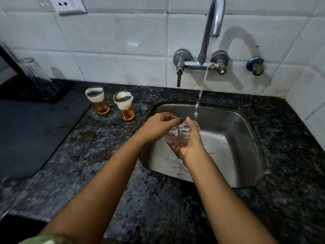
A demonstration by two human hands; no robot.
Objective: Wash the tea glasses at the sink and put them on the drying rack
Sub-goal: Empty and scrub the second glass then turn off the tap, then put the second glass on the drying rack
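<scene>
Over the steel sink [233,155] I hold one clear tea glass [181,132] between both hands, tilted on its side. My right hand [190,141] cups it from below and the right, thumb up by the rim. My left hand [160,126] grips its upper left side with curled fingers. Water runs from the tap [215,20] in a thin stream [200,92] that falls just right of the glass. Two dirty tea glasses [97,100] [125,105] with tea dregs stand on the counter to the left. An upturned clean glass [34,71] rests on the black drying rack [44,90].
Dark speckled granite counter [158,199] surrounds the sink, with a brown tea stain [88,134] near the dirty glasses. A dark mat [31,131] lies at left. White tiled wall behind carries a socket [66,5] and a second valve [255,65].
</scene>
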